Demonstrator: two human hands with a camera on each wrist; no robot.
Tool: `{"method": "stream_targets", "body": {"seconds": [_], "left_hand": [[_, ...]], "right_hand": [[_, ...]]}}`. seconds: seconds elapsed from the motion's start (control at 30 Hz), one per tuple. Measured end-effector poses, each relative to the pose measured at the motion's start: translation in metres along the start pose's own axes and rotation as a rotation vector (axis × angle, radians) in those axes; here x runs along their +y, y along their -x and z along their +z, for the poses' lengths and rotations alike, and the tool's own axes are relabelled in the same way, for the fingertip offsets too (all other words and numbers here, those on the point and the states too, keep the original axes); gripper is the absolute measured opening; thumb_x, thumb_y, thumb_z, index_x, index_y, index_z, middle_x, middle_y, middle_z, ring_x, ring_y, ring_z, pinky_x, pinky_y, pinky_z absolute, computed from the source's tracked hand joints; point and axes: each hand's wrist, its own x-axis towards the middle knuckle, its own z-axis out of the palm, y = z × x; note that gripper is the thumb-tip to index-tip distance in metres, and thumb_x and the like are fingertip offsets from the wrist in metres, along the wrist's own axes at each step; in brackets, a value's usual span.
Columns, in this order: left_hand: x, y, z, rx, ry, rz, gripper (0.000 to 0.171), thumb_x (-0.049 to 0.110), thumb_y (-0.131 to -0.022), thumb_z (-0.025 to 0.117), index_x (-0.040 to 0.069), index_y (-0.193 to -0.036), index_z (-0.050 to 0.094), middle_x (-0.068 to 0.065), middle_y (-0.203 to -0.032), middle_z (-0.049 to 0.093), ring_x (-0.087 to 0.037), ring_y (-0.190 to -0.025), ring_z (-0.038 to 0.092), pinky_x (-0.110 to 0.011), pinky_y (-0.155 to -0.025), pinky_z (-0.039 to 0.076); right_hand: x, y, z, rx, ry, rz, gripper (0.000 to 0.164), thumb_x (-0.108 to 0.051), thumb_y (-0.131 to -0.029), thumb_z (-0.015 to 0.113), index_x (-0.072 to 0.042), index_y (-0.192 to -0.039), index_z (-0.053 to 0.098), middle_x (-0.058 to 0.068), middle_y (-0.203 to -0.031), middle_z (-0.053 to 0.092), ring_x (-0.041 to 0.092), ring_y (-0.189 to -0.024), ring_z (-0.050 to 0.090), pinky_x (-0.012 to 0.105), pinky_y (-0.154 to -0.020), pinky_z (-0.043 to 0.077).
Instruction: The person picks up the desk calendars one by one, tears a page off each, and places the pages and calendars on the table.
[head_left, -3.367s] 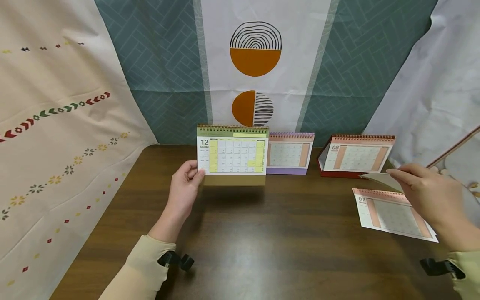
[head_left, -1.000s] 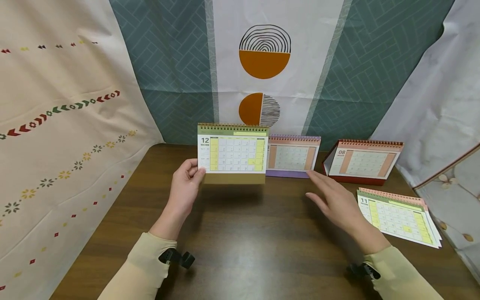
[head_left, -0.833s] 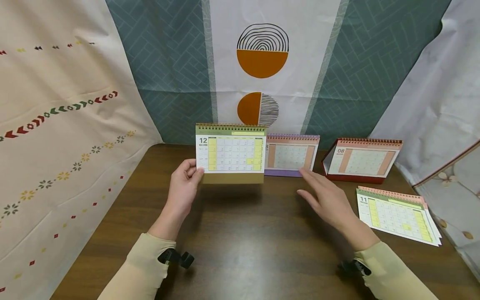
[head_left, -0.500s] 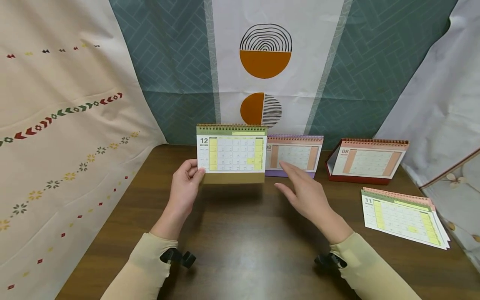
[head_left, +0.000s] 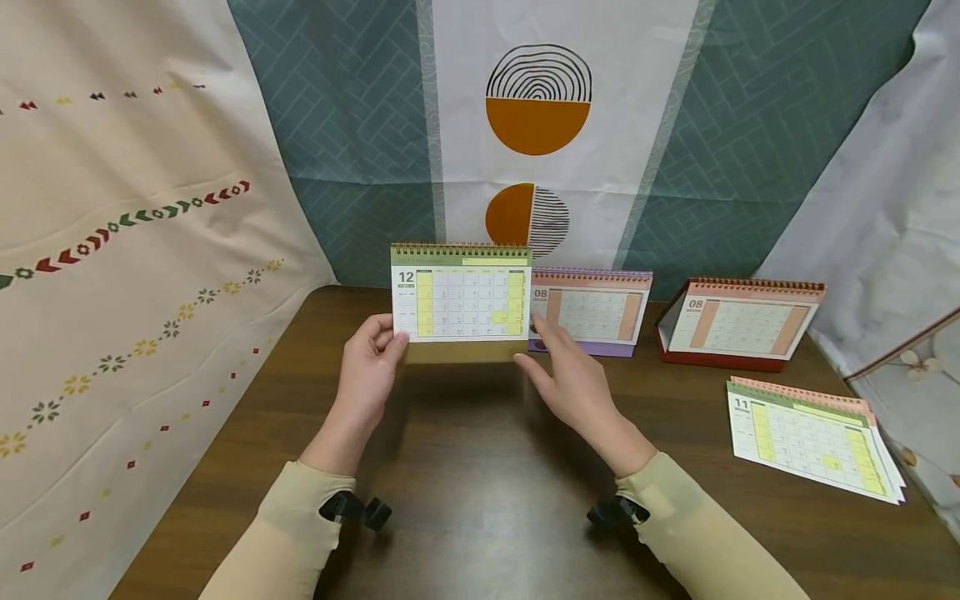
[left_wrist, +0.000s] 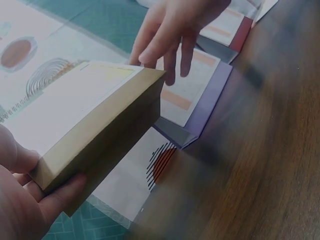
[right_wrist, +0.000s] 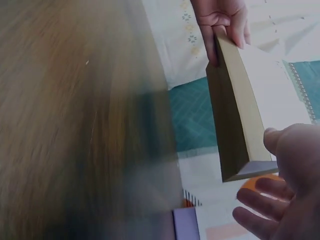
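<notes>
In the head view my left hand [head_left: 370, 358] grips the lower left corner of a spiral-bound desk calendar [head_left: 461, 304], thumb in front and fingers behind. Its green-and-yellow page reads 12, and its gold-brown base hangs above the table. My right hand [head_left: 573, 379] is at the calendar's right edge, its thumb by the lower right corner. In the right wrist view those fingers [right_wrist: 260, 205] are spread and loosely extended past the calendar's end. Behind them stands a purple-based desk calendar [head_left: 592, 312] showing 08, partly hidden by the held one and my right hand.
A red-based desk calendar [head_left: 742, 325], also at 08, stands at the back right. Loose calendar pages [head_left: 810, 437], a green-and-yellow 11 on top, lie on the wooden table [head_left: 465, 500] before it. Patterned cloths [head_left: 352, 150] hang around the back and sides.
The right hand has laid the 11 page on the pink 07 page at the right, let go, and moved left to the held calendar's right edge. The left hand keeps its grip.
</notes>
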Motion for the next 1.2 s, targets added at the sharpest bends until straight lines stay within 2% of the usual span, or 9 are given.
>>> {"method": "stream_targets", "body": {"seconds": [0.23, 0.4, 0.63, 0.7, 0.83, 0.97, 1.2], "left_hand": [[0.001, 0.001, 0.0, -0.004, -0.013, -0.021, 0.025, -0.001, -0.111, 0.061, -0.008, -0.135, 0.064, -0.027, -0.126, 0.076, -0.016, -0.102, 0.062, -0.027, -0.086, 0.045], [0.001, 0.001, -0.002, -0.006, -0.018, -0.03, 0.026, -0.001, -0.112, 0.06, -0.007, -0.137, 0.063, -0.027, -0.129, 0.075, -0.017, -0.103, 0.061, -0.026, -0.087, 0.045], [-0.006, -0.002, -0.003, -0.007, -0.064, -0.02, 0.026, 0.002, -0.113, 0.058, -0.004, -0.138, 0.063, -0.022, -0.128, 0.076, -0.019, -0.096, 0.052, -0.028, -0.079, 0.037], [-0.01, -0.003, -0.003, -0.008, -0.083, -0.029, 0.025, 0.004, -0.114, 0.057, -0.002, -0.138, 0.063, -0.02, -0.117, 0.076, -0.019, -0.088, 0.047, -0.029, -0.075, 0.033], [-0.018, -0.006, -0.004, -0.009, -0.143, -0.054, 0.025, 0.007, -0.115, 0.055, 0.001, -0.138, 0.062, -0.014, -0.099, 0.064, -0.022, -0.081, 0.039, -0.032, -0.072, 0.03], [-0.024, -0.013, -0.005, -0.01, -0.205, -0.067, 0.026, 0.009, -0.115, 0.054, 0.004, -0.14, 0.06, -0.013, -0.105, 0.066, -0.024, -0.087, 0.042, -0.036, -0.076, 0.032], [-0.038, -0.028, -0.001, -0.018, -0.303, -0.067, 0.026, 0.012, -0.116, 0.054, 0.007, -0.14, 0.059, -0.019, -0.103, 0.067, -0.029, -0.085, 0.045, -0.038, -0.075, 0.035]], "right_hand": [[-0.003, -0.011, 0.01, -0.006, -0.221, 0.074, 0.052, -0.029, -0.113, 0.067, -0.012, -0.161, 0.055, 0.012, -0.139, 0.07, 0.03, -0.125, 0.07, 0.053, -0.102, 0.057], [-0.007, -0.017, 0.018, 0.017, -0.271, 0.121, 0.04, -0.022, -0.112, 0.068, -0.012, -0.151, 0.062, 0.01, -0.132, 0.074, 0.027, -0.121, 0.072, 0.05, -0.101, 0.059], [-0.015, -0.023, 0.029, 0.082, -0.249, 0.218, 0.034, -0.023, -0.111, 0.069, -0.01, -0.143, 0.068, 0.008, -0.124, 0.078, 0.028, -0.114, 0.075, 0.053, -0.095, 0.056], [-0.016, -0.025, 0.032, 0.093, -0.232, 0.234, 0.033, -0.023, -0.11, 0.069, -0.011, -0.142, 0.07, 0.008, -0.12, 0.079, 0.028, -0.111, 0.076, 0.053, -0.092, 0.056], [-0.017, -0.029, 0.037, 0.104, -0.205, 0.254, 0.033, -0.023, -0.109, 0.072, -0.011, -0.14, 0.073, 0.008, -0.112, 0.08, 0.028, -0.104, 0.076, 0.052, -0.088, 0.056], [-0.016, -0.033, 0.04, 0.106, -0.188, 0.267, 0.033, -0.024, -0.108, 0.074, -0.012, -0.139, 0.075, 0.007, -0.109, 0.08, 0.028, -0.101, 0.076, 0.051, -0.085, 0.056], [-0.009, -0.039, 0.046, 0.118, -0.116, 0.266, 0.033, -0.027, -0.108, 0.075, -0.013, -0.138, 0.078, 0.005, -0.11, 0.083, 0.026, -0.103, 0.077, 0.05, -0.083, 0.056]]}}
